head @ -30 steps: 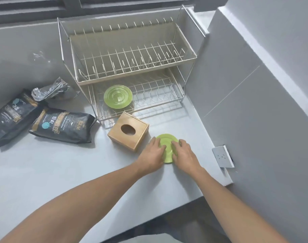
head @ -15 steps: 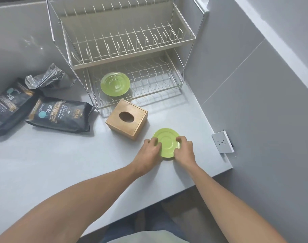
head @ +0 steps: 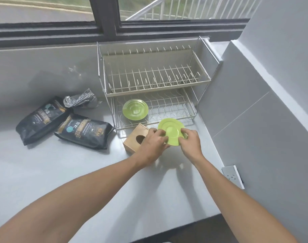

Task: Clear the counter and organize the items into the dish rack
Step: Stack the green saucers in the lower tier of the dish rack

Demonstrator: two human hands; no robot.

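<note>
Two hands hold one green saucer (head: 171,131) by its rim, the left hand (head: 152,146) pinching its near-left edge and the right hand (head: 190,143) its near-right edge, lifted off the table (head: 79,172) just in front of the rack (head: 155,85). A fingertip grip on a smooth rim could slip. Its far edge could also catch the rack's front wire. A second saucer (head: 135,109) lies in the rack's lower tier, left side. Left of the rack lie dark bags (head: 83,131); a wooden box (head: 136,137) sits just before it. Behind the rack runs a window (head: 104,13).
</note>
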